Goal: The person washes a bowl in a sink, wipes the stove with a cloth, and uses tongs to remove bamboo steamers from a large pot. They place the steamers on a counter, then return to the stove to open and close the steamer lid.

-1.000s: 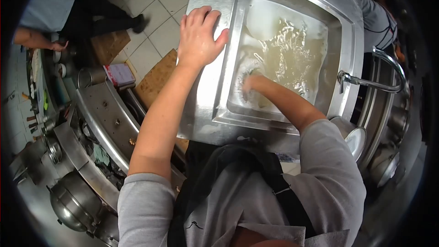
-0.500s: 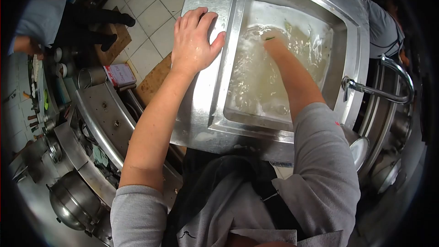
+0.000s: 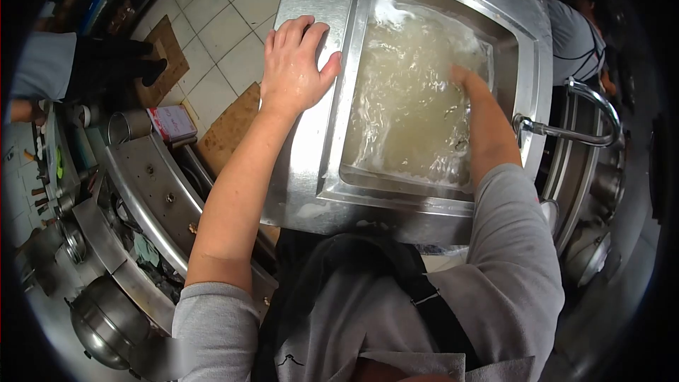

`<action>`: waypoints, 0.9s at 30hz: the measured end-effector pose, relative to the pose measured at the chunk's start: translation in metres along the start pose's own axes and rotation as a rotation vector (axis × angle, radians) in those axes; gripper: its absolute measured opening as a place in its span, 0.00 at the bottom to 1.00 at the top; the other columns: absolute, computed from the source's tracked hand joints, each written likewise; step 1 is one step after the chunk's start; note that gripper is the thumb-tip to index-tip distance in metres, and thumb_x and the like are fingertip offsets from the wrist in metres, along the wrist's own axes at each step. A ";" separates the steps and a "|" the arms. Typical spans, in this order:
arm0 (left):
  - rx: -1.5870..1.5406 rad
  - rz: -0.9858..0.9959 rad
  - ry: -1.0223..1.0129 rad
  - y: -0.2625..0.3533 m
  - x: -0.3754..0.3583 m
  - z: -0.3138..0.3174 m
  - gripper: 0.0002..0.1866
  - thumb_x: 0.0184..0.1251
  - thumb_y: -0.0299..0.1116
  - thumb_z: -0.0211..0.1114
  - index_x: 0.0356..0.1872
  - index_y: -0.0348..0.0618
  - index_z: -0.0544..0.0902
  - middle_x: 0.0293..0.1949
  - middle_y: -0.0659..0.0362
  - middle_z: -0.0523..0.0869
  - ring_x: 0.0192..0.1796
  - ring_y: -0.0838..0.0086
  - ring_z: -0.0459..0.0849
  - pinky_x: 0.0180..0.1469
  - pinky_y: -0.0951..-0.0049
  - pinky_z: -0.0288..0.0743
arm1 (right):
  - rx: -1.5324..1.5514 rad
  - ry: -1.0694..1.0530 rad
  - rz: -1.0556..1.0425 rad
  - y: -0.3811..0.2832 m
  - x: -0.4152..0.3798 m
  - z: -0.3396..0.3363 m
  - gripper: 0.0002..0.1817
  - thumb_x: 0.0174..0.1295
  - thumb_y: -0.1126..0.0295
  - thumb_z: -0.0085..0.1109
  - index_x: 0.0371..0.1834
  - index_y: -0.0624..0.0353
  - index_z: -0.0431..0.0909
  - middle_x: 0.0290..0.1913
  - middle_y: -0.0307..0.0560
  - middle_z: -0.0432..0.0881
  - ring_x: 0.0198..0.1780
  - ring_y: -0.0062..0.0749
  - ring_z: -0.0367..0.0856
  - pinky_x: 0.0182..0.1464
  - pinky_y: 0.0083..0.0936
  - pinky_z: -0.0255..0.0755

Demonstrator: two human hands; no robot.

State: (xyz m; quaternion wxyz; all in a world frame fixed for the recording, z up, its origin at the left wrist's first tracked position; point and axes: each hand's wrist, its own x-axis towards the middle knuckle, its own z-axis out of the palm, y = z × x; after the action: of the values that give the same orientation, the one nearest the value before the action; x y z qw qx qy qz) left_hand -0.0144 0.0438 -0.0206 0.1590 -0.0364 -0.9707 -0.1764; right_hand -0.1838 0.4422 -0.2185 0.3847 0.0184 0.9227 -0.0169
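Note:
My left hand (image 3: 297, 64) rests on the steel counter (image 3: 311, 0) just left of the sink, its wet fingers spread and holding nothing. On the right, my right hand (image 3: 463, 74) is down in the murky, foamy water (image 3: 407, 110) that fills the steel sink (image 3: 329, 163). Only the wrist and forearm show above the surface. The fingers are under water, so what they touch or hold is hidden.
A curved faucet (image 3: 580, 134) reaches out at the sink's right side. Left stand a steel worktop (image 3: 159, 177), a red and white box (image 3: 173, 124) and a round steel pot (image 3: 106, 318). Two other people, one (image 3: 42, 64) left and one (image 3: 576, 39) right, are nearby.
My right hand has swept to the right through the water, and the foam has shifted and thinned. A green bit seen by my wrist is out of sight. My left hand stays on the counter.

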 end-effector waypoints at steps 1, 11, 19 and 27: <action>-0.004 0.000 0.004 0.000 0.000 0.000 0.24 0.60 0.44 0.67 0.57 0.47 0.79 0.61 0.54 0.75 0.67 0.57 0.69 0.71 0.54 0.57 | -0.114 0.039 0.002 0.008 0.001 0.016 0.26 0.67 0.51 0.53 0.63 0.53 0.79 0.64 0.50 0.79 0.60 0.48 0.81 0.61 0.41 0.73; 0.016 0.002 0.001 -0.001 0.001 0.000 0.25 0.60 0.44 0.66 0.58 0.48 0.78 0.62 0.54 0.75 0.67 0.57 0.68 0.72 0.52 0.56 | -0.514 0.032 -0.021 0.003 -0.042 0.106 0.30 0.68 0.44 0.53 0.62 0.54 0.79 0.62 0.50 0.80 0.56 0.44 0.82 0.60 0.41 0.74; -0.002 -0.007 0.004 0.000 -0.001 -0.002 0.24 0.60 0.43 0.67 0.57 0.47 0.79 0.62 0.54 0.75 0.67 0.57 0.69 0.71 0.53 0.57 | -0.189 -0.286 -0.111 -0.027 -0.073 0.118 0.31 0.67 0.42 0.53 0.62 0.54 0.79 0.60 0.50 0.81 0.55 0.43 0.83 0.59 0.41 0.75; -0.006 -0.014 -0.012 0.002 0.001 -0.004 0.24 0.59 0.44 0.67 0.56 0.47 0.79 0.61 0.53 0.75 0.67 0.57 0.69 0.71 0.53 0.57 | 0.341 -0.699 -0.223 -0.100 -0.114 0.095 0.32 0.67 0.40 0.53 0.61 0.54 0.79 0.59 0.50 0.82 0.54 0.41 0.83 0.58 0.41 0.76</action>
State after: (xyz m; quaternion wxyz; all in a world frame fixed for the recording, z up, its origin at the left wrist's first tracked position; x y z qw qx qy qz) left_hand -0.0140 0.0441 -0.0156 0.1520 -0.0312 -0.9713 -0.1804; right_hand -0.0409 0.3361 -0.2031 0.6625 -0.0249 0.7166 -0.2166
